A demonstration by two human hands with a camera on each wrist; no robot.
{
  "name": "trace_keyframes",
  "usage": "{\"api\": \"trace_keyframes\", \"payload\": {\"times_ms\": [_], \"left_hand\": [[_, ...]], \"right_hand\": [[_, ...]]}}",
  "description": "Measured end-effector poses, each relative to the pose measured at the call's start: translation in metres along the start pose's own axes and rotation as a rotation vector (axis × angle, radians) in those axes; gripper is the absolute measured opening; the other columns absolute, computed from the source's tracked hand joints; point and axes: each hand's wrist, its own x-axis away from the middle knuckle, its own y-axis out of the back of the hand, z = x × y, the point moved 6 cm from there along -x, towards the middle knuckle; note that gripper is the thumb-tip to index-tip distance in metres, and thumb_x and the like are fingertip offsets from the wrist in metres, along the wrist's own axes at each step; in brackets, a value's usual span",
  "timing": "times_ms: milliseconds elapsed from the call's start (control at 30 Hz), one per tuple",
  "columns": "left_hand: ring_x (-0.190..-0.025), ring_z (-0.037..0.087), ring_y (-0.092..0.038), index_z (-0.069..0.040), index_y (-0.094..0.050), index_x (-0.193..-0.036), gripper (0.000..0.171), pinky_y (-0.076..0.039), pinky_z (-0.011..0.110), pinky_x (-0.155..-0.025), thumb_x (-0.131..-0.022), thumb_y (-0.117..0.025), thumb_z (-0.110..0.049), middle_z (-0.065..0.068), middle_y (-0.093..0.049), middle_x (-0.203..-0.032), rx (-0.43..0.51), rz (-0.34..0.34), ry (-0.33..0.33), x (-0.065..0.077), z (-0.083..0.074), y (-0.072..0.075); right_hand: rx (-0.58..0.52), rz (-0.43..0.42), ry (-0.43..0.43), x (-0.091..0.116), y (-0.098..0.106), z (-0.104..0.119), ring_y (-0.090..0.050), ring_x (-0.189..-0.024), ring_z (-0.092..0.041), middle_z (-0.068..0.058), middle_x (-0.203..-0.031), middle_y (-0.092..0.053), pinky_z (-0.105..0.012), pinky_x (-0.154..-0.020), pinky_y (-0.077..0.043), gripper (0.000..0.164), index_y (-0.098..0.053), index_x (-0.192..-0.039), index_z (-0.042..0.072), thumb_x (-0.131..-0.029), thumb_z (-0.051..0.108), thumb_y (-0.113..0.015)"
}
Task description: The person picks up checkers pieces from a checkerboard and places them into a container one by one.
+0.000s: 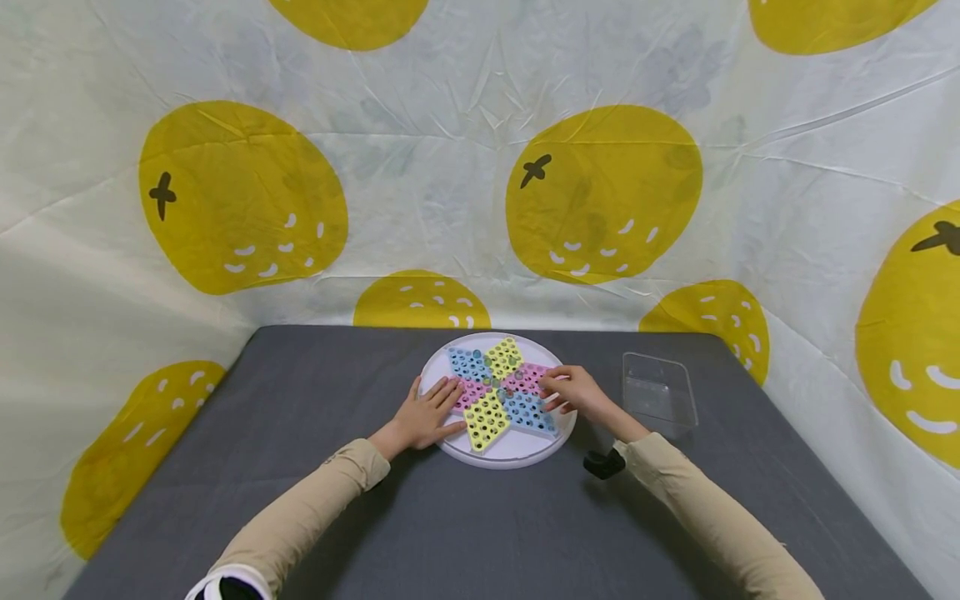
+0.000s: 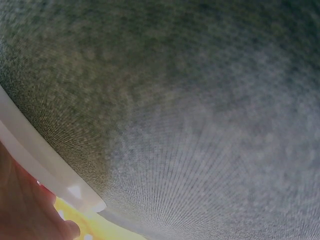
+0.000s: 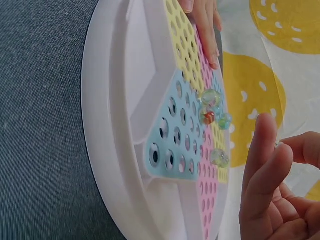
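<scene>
A round white board [image 1: 450,446] carries a star of yellow, pink and blue perforated sections, with several glass marbles [image 3: 219,158] on it around the middle. My left hand [image 1: 427,415] rests with spread fingers on the board's left side, fingertips over the pink section. In the left wrist view, only part of that hand [image 2: 25,205] shows. Above the right pink section is my right hand [image 1: 573,390]. In the right wrist view, its thumb and fingers [image 3: 270,175] pinch a tiny glassy bit, apparently a marble, mostly hidden by the fingertips.
A clear plastic box [image 1: 660,390] stands on the dark grey tablecloth [image 1: 480,533], right of the board. A black strap piece [image 1: 603,464] hangs at the right sleeve. A white curtain [image 1: 427,192] with yellow fruit prints hangs behind the table.
</scene>
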Motion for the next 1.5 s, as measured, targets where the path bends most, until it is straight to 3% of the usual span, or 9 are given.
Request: {"api": "trace_keyframes", "payload": {"times_ms": [167, 433, 633, 1200, 1500], "left_hand": [[-0.139, 0.02, -0.015, -0.017, -0.018, -0.144, 0.069, -0.007, 0.056, -0.107, -0.089, -0.03, -0.058, 0.001, -0.016, -0.151, 0.005, 0.0, -0.007, -0.002, 0.001, -0.002], [-0.139, 0.021, -0.015, -0.017, -0.018, -0.144, 0.069, -0.007, 0.057, -0.106, -0.089, -0.029, -0.058, 0.001, -0.016, -0.151, -0.008, -0.01, -0.022, -0.003, 0.003, -0.007], [-0.139, 0.017, -0.011, -0.019, -0.013, -0.144, 0.07, -0.005, 0.054, -0.108, -0.089, -0.026, -0.06, -0.002, -0.012, -0.151, -0.002, 0.002, -0.011, -0.004, 0.005, -0.009], [-0.139, 0.02, -0.014, -0.016, -0.017, -0.144, 0.07, -0.005, 0.055, -0.107, -0.089, -0.024, -0.06, 0.001, -0.015, -0.151, 0.012, -0.016, -0.031, -0.001, 0.003, -0.005], [-0.138, 0.023, -0.018, -0.014, -0.021, -0.143, 0.068, -0.008, 0.057, -0.106, -0.09, -0.032, -0.055, 0.004, -0.019, -0.15, 0.035, -0.032, -0.033, 0.001, 0.001, 0.0]], "right_hand": [[0.015, -0.003, 0.006, 0.003, 0.008, 0.0, -0.066, -0.065, -0.017, -0.013, -0.085, -0.066, -0.031, -0.055, -0.05, 0.033, -0.055, -0.108, -0.004, -0.088, 0.023, -0.053], [0.002, 0.008, 0.01, 0.012, 0.018, 0.004, -0.066, -0.064, -0.016, -0.022, -0.091, -0.065, -0.027, -0.052, -0.047, 0.037, -0.053, -0.111, -0.007, -0.089, 0.023, -0.052], [-0.003, 0.011, 0.01, 0.016, 0.026, 0.0, -0.063, -0.06, -0.009, -0.021, -0.092, -0.064, -0.028, -0.053, -0.048, 0.039, -0.052, -0.111, -0.006, -0.089, 0.027, -0.053], [0.035, -0.022, 0.028, 0.037, 0.058, -0.003, -0.062, -0.062, -0.008, -0.008, -0.083, -0.064, -0.029, -0.056, -0.049, 0.041, -0.049, -0.116, -0.007, -0.091, 0.025, -0.05], [0.047, -0.049, 0.016, 0.047, 0.082, -0.014, -0.065, -0.068, -0.015, -0.005, -0.082, -0.062, -0.031, -0.059, -0.05, 0.045, -0.047, -0.117, -0.005, -0.09, 0.031, -0.05]]}}
